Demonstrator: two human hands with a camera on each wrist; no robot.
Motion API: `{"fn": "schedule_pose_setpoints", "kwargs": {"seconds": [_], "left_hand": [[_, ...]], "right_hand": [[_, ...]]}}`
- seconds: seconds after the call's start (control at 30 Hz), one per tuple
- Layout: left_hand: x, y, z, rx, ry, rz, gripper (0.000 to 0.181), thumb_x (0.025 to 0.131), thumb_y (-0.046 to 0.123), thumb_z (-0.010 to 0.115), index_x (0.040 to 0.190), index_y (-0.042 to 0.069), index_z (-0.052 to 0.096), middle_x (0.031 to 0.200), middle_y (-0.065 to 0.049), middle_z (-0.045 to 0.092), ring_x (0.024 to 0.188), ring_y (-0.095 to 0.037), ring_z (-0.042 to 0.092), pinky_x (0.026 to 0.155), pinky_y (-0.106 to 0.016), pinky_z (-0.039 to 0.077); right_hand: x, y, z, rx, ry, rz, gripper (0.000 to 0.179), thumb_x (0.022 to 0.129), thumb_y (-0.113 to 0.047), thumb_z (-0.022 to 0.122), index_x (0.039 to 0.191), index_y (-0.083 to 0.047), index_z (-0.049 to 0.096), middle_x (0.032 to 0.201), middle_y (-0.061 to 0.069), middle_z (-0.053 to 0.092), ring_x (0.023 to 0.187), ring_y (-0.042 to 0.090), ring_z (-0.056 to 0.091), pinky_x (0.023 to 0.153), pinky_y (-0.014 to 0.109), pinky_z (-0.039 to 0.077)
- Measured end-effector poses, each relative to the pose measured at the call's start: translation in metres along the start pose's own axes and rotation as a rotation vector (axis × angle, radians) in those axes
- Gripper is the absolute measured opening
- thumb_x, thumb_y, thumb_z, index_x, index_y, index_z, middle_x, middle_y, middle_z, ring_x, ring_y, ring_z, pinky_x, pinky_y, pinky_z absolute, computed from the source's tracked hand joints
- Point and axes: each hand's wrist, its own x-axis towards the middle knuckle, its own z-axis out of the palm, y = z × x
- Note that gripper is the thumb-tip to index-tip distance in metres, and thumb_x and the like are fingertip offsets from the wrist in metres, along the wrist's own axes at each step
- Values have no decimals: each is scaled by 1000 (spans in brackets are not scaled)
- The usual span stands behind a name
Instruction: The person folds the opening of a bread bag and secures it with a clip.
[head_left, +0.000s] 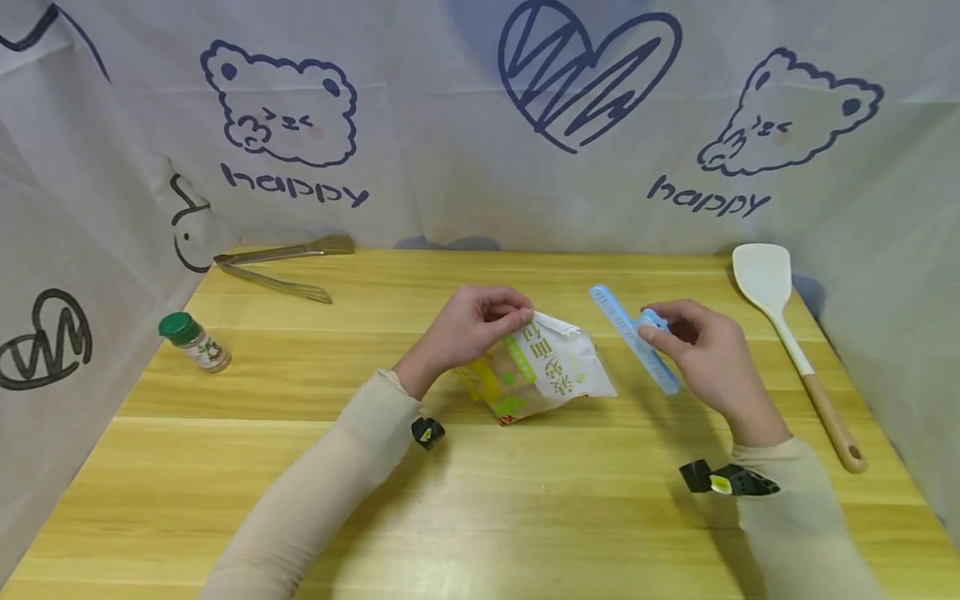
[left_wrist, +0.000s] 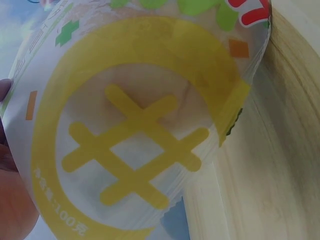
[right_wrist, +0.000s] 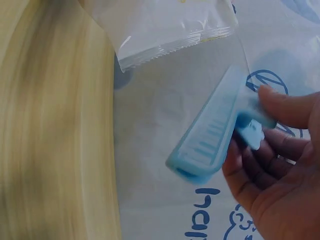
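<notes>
My left hand (head_left: 480, 327) pinches the upper edge of a printed plastic food bag (head_left: 551, 367), tilted over the middle of the table. In the left wrist view the bag (left_wrist: 135, 45) fills most of the frame, with a yellow ring and lattice print and something pale inside. To the right of the bag, my right hand (head_left: 701, 354) holds a light blue bag clip (head_left: 633, 337) by its handle, between thumb and fingers. The right wrist view shows the long ridged bar of the clip (right_wrist: 205, 135) apart from the crimped edge of the bag (right_wrist: 170, 30).
Metal tongs (head_left: 281, 254) lie spread at the back left of the wooden table (head_left: 480, 517). Nearby stands a green-capped spice jar (head_left: 197, 343). A white spatula (head_left: 783, 333) with a wooden handle lies at the right. White cloth walls (head_left: 450, 167) with drawings enclose the table.
</notes>
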Motion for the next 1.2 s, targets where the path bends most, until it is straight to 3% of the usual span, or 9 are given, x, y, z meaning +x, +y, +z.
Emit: {"fn": "schedule_pose_setpoints", "kwargs": {"seconds": [0.2,0.47,1.2], "left_hand": [[2,-1,1,-6,-9,12,16,97,7,64,105,-6,70,92,-8,73,79,-15,70,71,-31,56],[2,-1,1,15,-7,24,15,97,6,64,104,-5,71,92,-8,73,79,-14,70,70,-30,56],[3,-2,2,9,-6,50,13,96,6,64,101,-4,71,89,-7,72,78,-14,69,70,-31,56]], "right_hand": [[2,-3,-3,33,16,-87,26,98,-22,64,116,-3,68,103,10,63,89,21,55,75,23,44],[-1,-7,-5,17,41,-182,15,92,-11,71,104,-2,71,90,3,61,76,17,53,65,22,42],[-4,-12,0,-40,67,-269,5,86,-1,75,88,-4,73,80,0,60,64,17,50,55,22,38]]}}
